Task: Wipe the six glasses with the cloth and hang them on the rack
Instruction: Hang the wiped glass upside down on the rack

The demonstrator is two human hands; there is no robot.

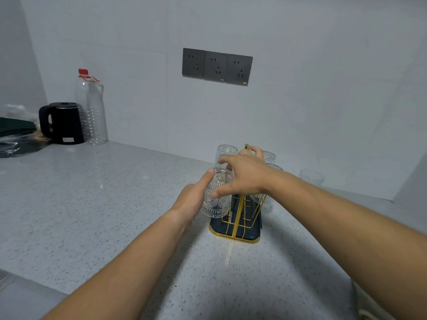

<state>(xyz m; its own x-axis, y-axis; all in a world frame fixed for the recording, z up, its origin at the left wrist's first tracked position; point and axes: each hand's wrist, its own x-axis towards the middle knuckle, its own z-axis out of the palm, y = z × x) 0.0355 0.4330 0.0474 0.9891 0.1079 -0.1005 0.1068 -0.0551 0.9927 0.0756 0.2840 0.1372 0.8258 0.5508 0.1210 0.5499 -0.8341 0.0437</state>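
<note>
Here, left hand [191, 202], right hand [245, 176] gripping inverted glass [216, 202], on gold rack [238, 225].

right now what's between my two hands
An upside-down glass on the rack; left hand and right hand both grip it, seen in the head view.

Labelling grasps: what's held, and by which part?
Both hands hold one inverted ribbed clear glass at the gold wire rack: left hand round its side wall, right hand over its upturned base.

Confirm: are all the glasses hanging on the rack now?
No, one glass stands on the counter right of the rack.
</note>
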